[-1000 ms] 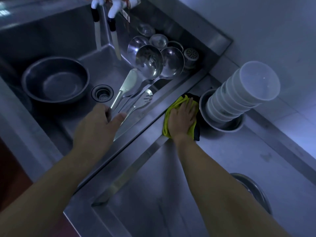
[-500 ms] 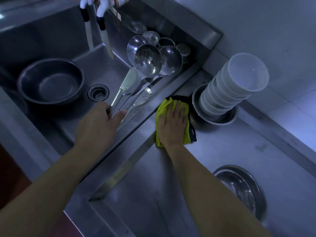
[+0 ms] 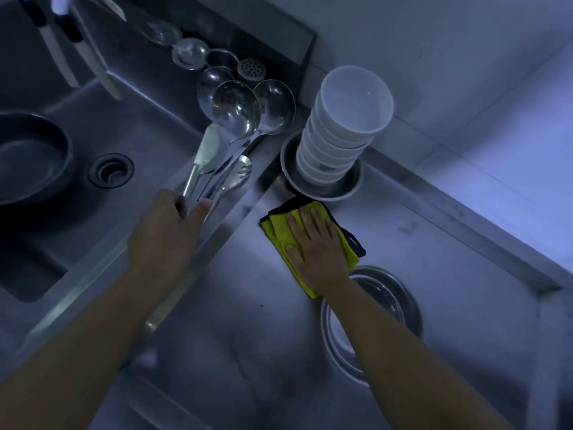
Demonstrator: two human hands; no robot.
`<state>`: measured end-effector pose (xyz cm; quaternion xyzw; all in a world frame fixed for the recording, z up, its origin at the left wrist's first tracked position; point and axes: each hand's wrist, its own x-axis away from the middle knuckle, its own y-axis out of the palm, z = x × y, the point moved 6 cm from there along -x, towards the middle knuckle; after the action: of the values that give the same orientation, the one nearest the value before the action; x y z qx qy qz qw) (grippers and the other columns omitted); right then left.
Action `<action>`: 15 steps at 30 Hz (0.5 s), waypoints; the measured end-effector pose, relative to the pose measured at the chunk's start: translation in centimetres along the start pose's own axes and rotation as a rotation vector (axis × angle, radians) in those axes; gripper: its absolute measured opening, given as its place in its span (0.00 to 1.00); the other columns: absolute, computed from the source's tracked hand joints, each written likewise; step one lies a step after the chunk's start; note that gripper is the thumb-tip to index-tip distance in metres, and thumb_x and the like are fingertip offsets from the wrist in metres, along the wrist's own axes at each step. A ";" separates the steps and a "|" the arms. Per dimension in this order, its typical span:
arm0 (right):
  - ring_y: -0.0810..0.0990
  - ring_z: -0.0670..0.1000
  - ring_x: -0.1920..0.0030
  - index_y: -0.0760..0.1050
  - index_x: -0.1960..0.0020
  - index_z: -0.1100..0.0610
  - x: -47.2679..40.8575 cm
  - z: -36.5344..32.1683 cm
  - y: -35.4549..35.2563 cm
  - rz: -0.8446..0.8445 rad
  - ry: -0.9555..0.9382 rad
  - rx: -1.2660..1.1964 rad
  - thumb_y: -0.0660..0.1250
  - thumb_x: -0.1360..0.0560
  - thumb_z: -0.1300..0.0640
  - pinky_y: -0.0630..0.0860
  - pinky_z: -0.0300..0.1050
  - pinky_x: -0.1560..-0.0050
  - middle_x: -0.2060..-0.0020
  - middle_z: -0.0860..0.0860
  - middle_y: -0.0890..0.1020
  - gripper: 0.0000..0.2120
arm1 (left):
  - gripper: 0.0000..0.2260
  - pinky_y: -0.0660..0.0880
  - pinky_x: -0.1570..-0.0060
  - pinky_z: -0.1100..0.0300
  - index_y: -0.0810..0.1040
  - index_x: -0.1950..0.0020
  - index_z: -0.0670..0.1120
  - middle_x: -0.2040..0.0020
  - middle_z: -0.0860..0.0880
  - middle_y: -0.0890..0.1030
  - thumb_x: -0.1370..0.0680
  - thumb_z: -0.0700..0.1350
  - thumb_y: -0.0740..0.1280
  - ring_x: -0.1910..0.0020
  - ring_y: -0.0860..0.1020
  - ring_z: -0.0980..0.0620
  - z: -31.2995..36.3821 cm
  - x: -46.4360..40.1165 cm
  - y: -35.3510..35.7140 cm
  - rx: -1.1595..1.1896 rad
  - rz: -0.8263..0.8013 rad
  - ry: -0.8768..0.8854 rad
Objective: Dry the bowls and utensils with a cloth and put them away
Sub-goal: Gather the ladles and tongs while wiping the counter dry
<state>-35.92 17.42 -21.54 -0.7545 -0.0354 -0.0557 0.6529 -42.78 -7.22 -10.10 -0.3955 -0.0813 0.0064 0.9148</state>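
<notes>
Fingers of the left hand (image 3: pixel 167 234) curl around the handles of the steel ladles (image 3: pixel 238 119) leaning over the sink's (image 3: pixel 145 144) edge. Flat and spread, the right hand (image 3: pixel 316 246) presses the yellow cloth (image 3: pixel 277 231) onto the counter (image 3: pixel 434 243), just beside the stacked white bowls (image 3: pixel 341 131).

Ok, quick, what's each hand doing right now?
Left hand: gripping the handles of the ladles at the sink edge.
Right hand: flat and open, pressing the yellow cloth on the counter.
</notes>
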 end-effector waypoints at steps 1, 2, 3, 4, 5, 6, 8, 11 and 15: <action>0.57 0.58 0.24 0.59 0.24 0.53 0.4 0.8 0.0 -0.002 0.002 -0.001 0.47 0.21 0.42 0.52 0.56 0.26 0.25 0.55 0.63 0.29 | 0.18 0.59 0.72 0.57 0.64 0.64 0.45 0.72 0.50 0.68 0.24 0.57 0.63 0.72 0.67 0.50 0.3 0.1 0.3 -0.002 -0.002 0.005; 0.57 0.58 0.24 0.59 0.24 0.53 0.7 1.6 -0.1 0.000 0.007 -0.001 0.47 0.21 0.42 0.51 0.56 0.26 0.25 0.55 0.63 0.29 | 0.18 0.60 0.70 0.56 0.66 0.63 0.45 0.70 0.49 0.69 0.23 0.57 0.63 0.71 0.68 0.50 0.6 0.3 0.7 0.004 -0.003 0.008; 0.57 0.58 0.24 0.59 0.24 0.53 0.9 2.4 -0.1 0.002 0.014 -0.002 0.45 0.20 0.41 0.51 0.56 0.26 0.25 0.55 0.63 0.29 | 0.17 0.62 0.68 0.56 0.67 0.61 0.44 0.69 0.49 0.71 0.23 0.57 0.63 0.69 0.69 0.49 1.0 0.4 1.0 0.015 -0.001 0.006; 0.58 0.59 0.25 0.59 0.24 0.53 1.1 3.1 -0.1 0.000 0.026 -0.001 0.44 0.20 0.41 0.52 0.57 0.27 0.26 0.55 0.64 0.29 | 0.17 0.63 0.66 0.55 0.68 0.59 0.44 0.67 0.49 0.72 0.23 0.57 0.63 0.68 0.70 0.49 1.2 0.5 1.3 0.026 -0.004 -0.001; 0.59 0.59 0.25 0.59 0.24 0.53 1.2 3.9 -0.3 0.001 0.041 0.004 0.42 0.20 0.40 0.52 0.57 0.28 0.26 0.56 0.65 0.29 | 0.17 0.63 0.66 0.55 0.68 0.58 0.44 0.66 0.48 0.72 0.23 0.57 0.62 0.68 0.71 0.49 1.5 0.6 1.6 0.033 -0.009 -0.008; 0.59 0.60 0.25 0.59 0.24 0.54 1.3 4.7 -0.4 0.005 0.058 0.010 0.42 0.20 0.40 0.52 0.57 0.27 0.26 0.56 0.65 0.30 | 0.16 0.63 0.67 0.55 0.68 0.58 0.44 0.66 0.48 0.73 0.23 0.57 0.62 0.68 0.71 0.50 1.7 0.6 1.9 0.039 -0.016 -0.012; 0.57 0.60 0.24 0.56 0.23 0.53 1.3 6.5 -0.8 0.002 0.110 0.012 0.42 0.21 0.39 0.51 0.56 0.26 0.25 0.57 0.62 0.31 | 0.16 0.62 0.69 0.56 0.68 0.57 0.44 0.66 0.48 0.73 0.23 0.57 0.62 0.68 0.70 0.51 2.0 0.5 2.5 0.037 -0.026 -0.009; 0.48 0.56 0.22 0.46 0.22 0.51 0.6 9.4 -1.5 -0.025 0.193 0.039 0.37 0.25 0.38 0.44 0.54 0.24 0.22 0.54 0.53 0.34 | 0.17 0.59 0.72 0.58 0.69 0.57 0.43 0.67 0.49 0.72 0.23 0.57 0.62 0.69 0.70 0.53 2.1 0.4 3.3 0.014 -0.021 -0.002; 0.42 0.53 0.22 0.42 0.22 0.48 -0.8 12.7 -2.4 -0.045 0.217 0.072 0.33 0.27 0.37 0.39 0.50 0.24 0.22 0.51 0.47 0.35 | 0.16 0.58 0.73 0.59 0.69 0.57 0.42 0.68 0.50 0.71 0.22 0.56 0.62 0.70 0.69 0.53 2.3 0.5 4.2 0.011 -0.001 -0.010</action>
<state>-36.53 30.37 -21.05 -0.7190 0.0166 -0.1503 0.6783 -42.41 -2.61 -11.56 -0.3903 -0.0861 0.0083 0.9166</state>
